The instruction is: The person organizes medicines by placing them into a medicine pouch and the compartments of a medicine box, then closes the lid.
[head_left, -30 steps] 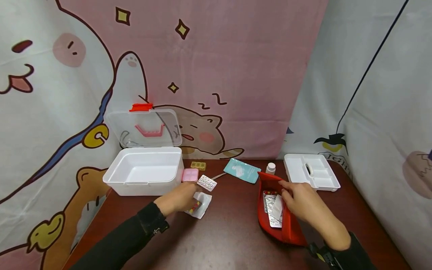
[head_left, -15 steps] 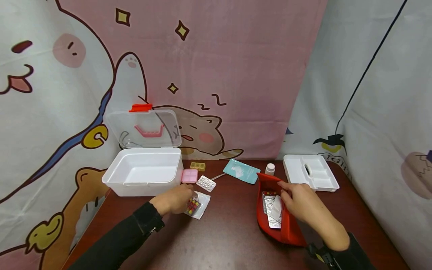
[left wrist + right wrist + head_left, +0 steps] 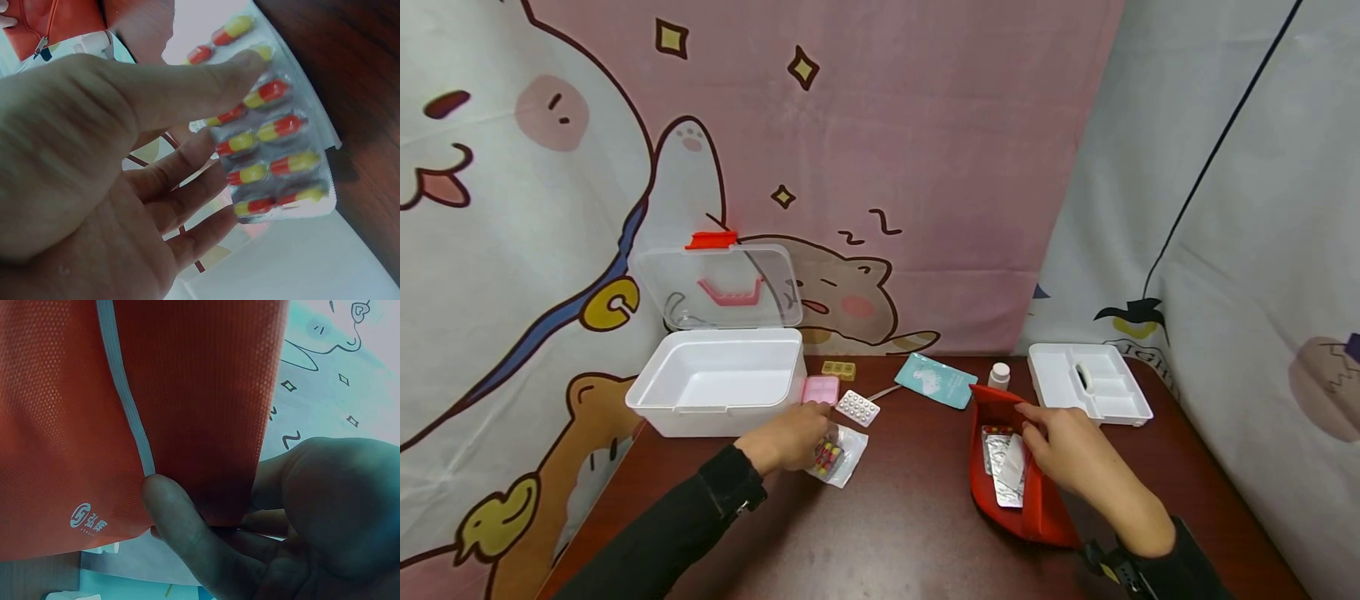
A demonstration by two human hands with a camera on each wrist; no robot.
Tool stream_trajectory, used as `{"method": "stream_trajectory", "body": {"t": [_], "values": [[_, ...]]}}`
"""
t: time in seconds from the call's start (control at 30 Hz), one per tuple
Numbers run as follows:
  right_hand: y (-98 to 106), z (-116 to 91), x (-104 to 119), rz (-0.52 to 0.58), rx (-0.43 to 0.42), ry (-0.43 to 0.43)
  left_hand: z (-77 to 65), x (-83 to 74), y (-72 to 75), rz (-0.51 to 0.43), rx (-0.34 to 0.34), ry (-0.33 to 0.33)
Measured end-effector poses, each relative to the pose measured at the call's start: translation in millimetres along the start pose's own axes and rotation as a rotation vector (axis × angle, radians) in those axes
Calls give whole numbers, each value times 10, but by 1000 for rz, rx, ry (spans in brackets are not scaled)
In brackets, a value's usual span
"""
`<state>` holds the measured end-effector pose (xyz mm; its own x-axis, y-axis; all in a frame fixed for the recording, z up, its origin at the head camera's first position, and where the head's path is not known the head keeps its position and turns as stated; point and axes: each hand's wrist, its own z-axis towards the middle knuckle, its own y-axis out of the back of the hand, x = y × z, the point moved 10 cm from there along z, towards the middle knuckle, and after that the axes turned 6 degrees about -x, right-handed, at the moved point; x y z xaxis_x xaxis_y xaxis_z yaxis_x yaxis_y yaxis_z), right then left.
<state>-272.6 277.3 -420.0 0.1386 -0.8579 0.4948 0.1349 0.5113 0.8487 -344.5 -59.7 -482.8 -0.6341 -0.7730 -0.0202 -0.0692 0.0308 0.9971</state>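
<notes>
My left hand point(image 3: 792, 437) pinches a blister pack of red and yellow capsules point(image 3: 281, 131), thumb across its front and fingers at its edge and behind. In the head view the capsule pack point(image 3: 827, 457) is over a white packet point(image 3: 852, 450), partly hidden by the hand. With thumb and fingers my right hand point(image 3: 1067, 446) grips the edge of a red zip pouch point(image 3: 1051, 508), and its mouth gapes. Inside the pouch lie silver blister packs point(image 3: 1006, 479) and a white piece point(image 3: 1015, 460). The right wrist view shows the pouch's red fabric point(image 3: 187, 394) pinched near a pale strip.
A white bin point(image 3: 715, 408) with its clear lid point(image 3: 722, 287) raised stands left. Behind my left hand are a pink case point(image 3: 822, 389), a yellow pill case point(image 3: 838, 369) and a white blister pack point(image 3: 858, 408). A teal packet point(image 3: 936, 380), white bottle point(image 3: 999, 375) and white compartment tray point(image 3: 1090, 379) sit farther back.
My left hand has shifted slightly left and away from the white blister pack, showing more of the capsule pack. My right hand keeps its grip on the pouch.
</notes>
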Motion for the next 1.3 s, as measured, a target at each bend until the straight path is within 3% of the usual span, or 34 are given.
{"method": "stream_trajectory", "body": {"t": [0.23,0.43,0.57,0.73,0.9,1.1,1.3], "values": [[-11,-4,-8,7,12,-13,20,21,53,-73,-14,20],[3,7,17,-4,-4,2,23,81,43,-162,34,70],[-3,6,19,-2,3,0,60,69,88,-208,42,33],[-3,-2,17,3,7,-6,149,12,209,-273,-29,-39],[-7,-5,16,7,11,-6,182,-149,316,-340,-89,-108],[-6,-11,10,11,16,-15,278,-397,491,-429,-139,-134],[-14,-8,4,18,30,-23,410,-637,611,-445,-183,-176]]}}
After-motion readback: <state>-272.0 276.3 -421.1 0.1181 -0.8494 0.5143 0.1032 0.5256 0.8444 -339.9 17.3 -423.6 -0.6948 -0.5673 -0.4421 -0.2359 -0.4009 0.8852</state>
